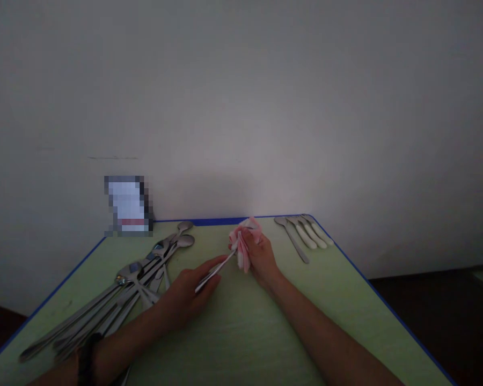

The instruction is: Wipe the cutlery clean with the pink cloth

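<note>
My left hand (191,287) is closed on the handle of a piece of metal cutlery (212,275), which slants up and away to the right. Its far end is hidden inside a pink and white cloth (243,261), so I cannot tell whether it is a spoon or a fork. Bunched in my right hand (262,257), the cloth wraps around that end, the thumb pressing on top. Both hands are above the middle of the green table (241,348). Beside my left forearm lies a loose pile of long metal spoons (137,273) and other cutlery.
At the back right, a metal spoon (293,240) lies beside several forks with pale handles (306,235). A blurred-out device with a bright screen (129,203) leans on the wall (241,107) at the back left. Blue edging (213,221) borders the table.
</note>
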The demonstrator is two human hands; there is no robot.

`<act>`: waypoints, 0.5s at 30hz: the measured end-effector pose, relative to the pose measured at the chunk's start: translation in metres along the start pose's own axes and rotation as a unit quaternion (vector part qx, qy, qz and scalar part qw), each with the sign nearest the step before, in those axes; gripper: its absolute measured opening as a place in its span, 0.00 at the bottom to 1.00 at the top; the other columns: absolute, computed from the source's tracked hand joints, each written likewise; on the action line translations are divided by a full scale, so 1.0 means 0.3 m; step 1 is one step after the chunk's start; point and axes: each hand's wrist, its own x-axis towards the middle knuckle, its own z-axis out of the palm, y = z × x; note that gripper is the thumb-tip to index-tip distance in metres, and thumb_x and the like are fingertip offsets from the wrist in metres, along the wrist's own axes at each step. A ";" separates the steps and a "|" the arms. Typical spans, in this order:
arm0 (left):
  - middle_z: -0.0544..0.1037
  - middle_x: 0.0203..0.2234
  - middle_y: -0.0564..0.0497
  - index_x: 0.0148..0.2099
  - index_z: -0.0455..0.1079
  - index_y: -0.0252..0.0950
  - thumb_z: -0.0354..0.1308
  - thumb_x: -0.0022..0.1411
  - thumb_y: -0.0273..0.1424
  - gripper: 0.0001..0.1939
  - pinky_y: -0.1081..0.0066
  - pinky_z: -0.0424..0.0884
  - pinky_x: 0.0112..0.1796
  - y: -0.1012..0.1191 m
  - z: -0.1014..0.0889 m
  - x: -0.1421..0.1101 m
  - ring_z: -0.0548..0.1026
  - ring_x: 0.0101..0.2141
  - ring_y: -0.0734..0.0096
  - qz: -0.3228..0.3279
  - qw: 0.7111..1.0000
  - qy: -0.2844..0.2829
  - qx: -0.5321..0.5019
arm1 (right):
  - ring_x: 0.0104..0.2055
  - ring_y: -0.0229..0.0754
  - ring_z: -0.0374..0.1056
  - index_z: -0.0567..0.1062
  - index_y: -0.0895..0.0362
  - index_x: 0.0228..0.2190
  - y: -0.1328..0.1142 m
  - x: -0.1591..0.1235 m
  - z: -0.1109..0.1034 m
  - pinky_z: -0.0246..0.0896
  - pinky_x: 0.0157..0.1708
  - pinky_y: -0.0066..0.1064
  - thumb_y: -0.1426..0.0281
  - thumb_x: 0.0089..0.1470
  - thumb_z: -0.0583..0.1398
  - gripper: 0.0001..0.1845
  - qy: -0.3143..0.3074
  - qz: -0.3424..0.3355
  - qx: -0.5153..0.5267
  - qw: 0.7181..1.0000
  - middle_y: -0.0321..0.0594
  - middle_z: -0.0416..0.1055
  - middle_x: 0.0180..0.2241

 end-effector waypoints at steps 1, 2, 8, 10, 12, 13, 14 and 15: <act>0.64 0.16 0.58 0.57 0.61 0.31 0.43 0.63 0.35 0.23 0.78 0.59 0.24 0.001 -0.001 0.000 0.63 0.19 0.76 -0.001 1.000 0.000 0.000 | 0.22 0.36 0.66 0.73 0.57 0.27 -0.002 0.001 0.000 0.62 0.25 0.28 0.58 0.47 0.61 0.14 -0.007 -0.002 0.000 1.000 0.35 0.72 0.21; 0.65 0.16 0.58 0.57 0.61 0.31 0.43 0.63 0.35 0.23 0.78 0.59 0.25 0.002 -0.002 0.000 0.63 0.19 0.75 -0.001 1.000 0.002 -0.001 | 0.22 0.36 0.66 0.73 0.57 0.27 -0.004 0.002 0.000 0.62 0.25 0.27 0.59 0.47 0.60 0.14 -0.016 -0.001 0.005 1.000 0.35 0.72 0.22; 0.73 0.24 0.54 0.57 0.62 0.32 0.43 0.63 0.36 0.23 0.77 0.63 0.29 0.011 -0.009 0.004 0.68 0.24 0.73 -0.002 1.000 0.016 -0.024 | 0.29 0.36 0.69 0.74 0.56 0.32 -0.007 0.009 -0.017 0.64 0.32 0.28 0.64 0.45 0.63 0.11 -0.073 0.023 0.059 0.995 0.35 0.74 0.29; 0.74 0.25 0.53 0.57 0.61 0.31 0.43 0.63 0.36 0.23 0.76 0.63 0.29 0.011 -0.009 0.004 0.69 0.25 0.72 -0.002 1.000 0.011 -0.024 | 0.30 0.36 0.69 0.74 0.56 0.32 0.001 0.010 -0.023 0.63 0.33 0.27 0.65 0.44 0.64 0.11 -0.072 0.018 0.048 0.996 0.35 0.74 0.30; 0.73 0.24 0.53 0.58 0.61 0.31 0.42 0.63 0.35 0.23 0.76 0.63 0.29 0.011 -0.008 0.003 0.69 0.24 0.72 0.003 1.000 0.004 -0.016 | 0.28 0.35 0.68 0.75 0.58 0.30 0.009 0.011 -0.026 0.63 0.31 0.26 0.63 0.45 0.63 0.11 -0.050 0.012 0.024 0.998 0.36 0.74 0.28; 0.73 0.23 0.54 0.58 0.61 0.31 0.42 0.64 0.35 0.23 0.76 0.63 0.29 0.011 -0.008 0.003 0.68 0.24 0.72 0.006 1.000 0.002 -0.010 | 0.27 0.35 0.68 0.75 0.58 0.28 0.012 0.010 -0.024 0.62 0.30 0.26 0.62 0.45 0.63 0.12 -0.035 0.008 0.014 0.999 0.37 0.74 0.27; 0.71 0.21 0.54 0.58 0.61 0.31 0.42 0.64 0.35 0.23 0.76 0.63 0.28 0.012 -0.007 0.002 0.68 0.23 0.72 0.009 1.000 0.001 -0.005 | 0.26 0.35 0.67 0.75 0.59 0.27 0.013 0.010 -0.021 0.62 0.29 0.26 0.61 0.45 0.63 0.12 -0.020 0.006 0.008 1.000 0.37 0.74 0.26; 0.70 0.20 0.55 0.58 0.61 0.32 0.42 0.64 0.35 0.23 0.76 0.62 0.28 0.012 -0.007 0.002 0.67 0.22 0.73 0.011 1.000 -0.001 -0.001 | 0.25 0.35 0.67 0.75 0.59 0.26 0.014 0.009 -0.017 0.62 0.28 0.26 0.60 0.45 0.63 0.13 -0.007 0.007 0.006 1.000 0.36 0.74 0.24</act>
